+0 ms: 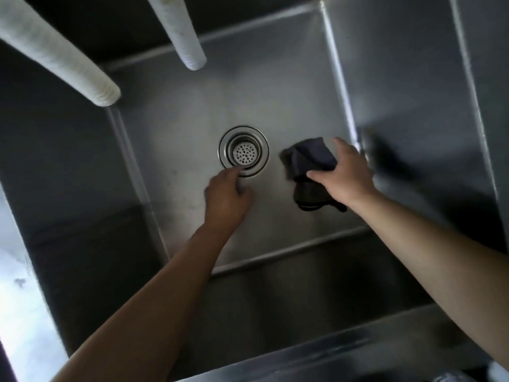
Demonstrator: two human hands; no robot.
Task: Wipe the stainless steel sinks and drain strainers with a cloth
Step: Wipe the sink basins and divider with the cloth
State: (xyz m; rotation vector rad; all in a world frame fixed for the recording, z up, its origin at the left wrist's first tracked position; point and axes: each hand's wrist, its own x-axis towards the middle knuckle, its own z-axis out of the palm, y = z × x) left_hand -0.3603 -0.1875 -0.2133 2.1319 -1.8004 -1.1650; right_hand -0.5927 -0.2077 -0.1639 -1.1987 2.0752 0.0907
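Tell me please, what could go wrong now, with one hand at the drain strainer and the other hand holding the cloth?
1. The left hand has fingertips on the rim of the drain strainer; a finger could catch on the metal edge.
2. The dark cloth, bunched in the right hand, touches little of the sink floor, so spots may stay unwiped.
3. Two white hoses hang over the basin and could drip on wiped steel.
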